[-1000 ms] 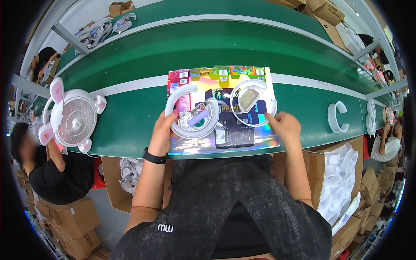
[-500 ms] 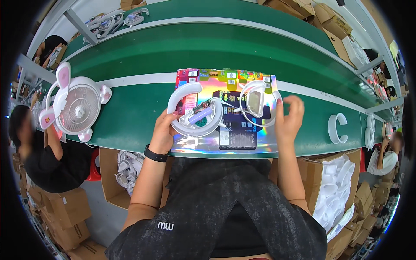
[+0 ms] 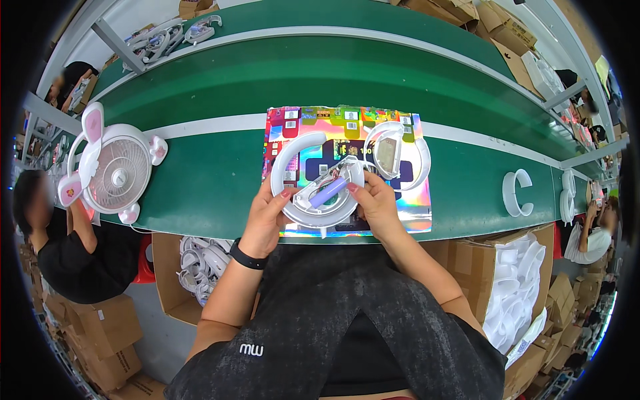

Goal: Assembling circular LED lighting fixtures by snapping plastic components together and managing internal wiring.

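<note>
A white C-shaped plastic housing is held between my two hands, just above the near edge of the bench. Its lower part lies open, showing wiring and a purple cylindrical battery. My left hand grips its lower left side, thumb on the rim. On the other side my right hand is closed round it, thumb by the battery's end. Right of the housing, a white ring with a pale panel and a white curved band rest on a shiny printed cardboard sheet.
A white fan with animal ears stands on the left, with a co-worker's hand at it. One white C-shaped band is on the green bench to the right. Cartons of white parts flank me below the bench.
My right hand has moved left from beside the white curved band and now grips the housing. The housing has turned slightly and come nearer to me.
</note>
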`<state>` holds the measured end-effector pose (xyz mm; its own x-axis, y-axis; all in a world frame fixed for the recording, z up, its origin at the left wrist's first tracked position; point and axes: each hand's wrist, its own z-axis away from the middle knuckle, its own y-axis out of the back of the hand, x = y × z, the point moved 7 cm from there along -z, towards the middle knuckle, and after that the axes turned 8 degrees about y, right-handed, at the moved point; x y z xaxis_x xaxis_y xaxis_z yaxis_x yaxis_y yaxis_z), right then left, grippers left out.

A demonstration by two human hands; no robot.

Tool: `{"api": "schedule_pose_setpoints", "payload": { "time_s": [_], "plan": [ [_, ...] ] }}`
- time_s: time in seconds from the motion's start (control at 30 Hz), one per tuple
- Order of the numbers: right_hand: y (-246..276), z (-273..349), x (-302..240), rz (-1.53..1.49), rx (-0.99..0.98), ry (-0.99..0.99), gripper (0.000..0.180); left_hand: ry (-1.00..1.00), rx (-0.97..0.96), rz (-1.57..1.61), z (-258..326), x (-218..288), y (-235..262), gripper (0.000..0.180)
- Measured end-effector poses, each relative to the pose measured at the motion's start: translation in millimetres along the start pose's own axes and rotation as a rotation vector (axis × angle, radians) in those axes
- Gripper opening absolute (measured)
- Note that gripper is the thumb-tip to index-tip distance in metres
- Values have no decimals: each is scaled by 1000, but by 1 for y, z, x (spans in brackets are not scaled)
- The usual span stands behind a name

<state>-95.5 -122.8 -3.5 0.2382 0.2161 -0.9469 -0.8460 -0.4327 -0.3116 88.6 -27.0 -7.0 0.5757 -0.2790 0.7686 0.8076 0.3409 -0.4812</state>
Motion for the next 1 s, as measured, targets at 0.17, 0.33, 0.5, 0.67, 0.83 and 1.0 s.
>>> {"api": "schedule_pose_setpoints", "payload": {
  "time_s": [0.17, 0.33, 0.5, 0.67, 0.83, 1.0],
  "plan": [
    [47, 8, -18, 448, -143, -78, 25, -29, 54, -34, 2, 5, 7, 60],
    [142, 2, -83, 1048, 445, 258, 35, -148, 152, -309, -8, 33, 28, 64],
    [177, 0, -48, 1186, 424, 69, 34, -26, 143, -260, -22, 18, 47, 59],
    [179, 8, -58, 854, 680, 379, 26, -62, 112, -349, -21, 14, 50, 56],
    [156, -13, -67, 278, 539, 236, 29, -106, 91, -307, -19, 17, 53, 56],
    [117, -19, -84, -132, 274, 282, 58, -140, 104, -169, -13, 24, 43, 56]
  ]
}}
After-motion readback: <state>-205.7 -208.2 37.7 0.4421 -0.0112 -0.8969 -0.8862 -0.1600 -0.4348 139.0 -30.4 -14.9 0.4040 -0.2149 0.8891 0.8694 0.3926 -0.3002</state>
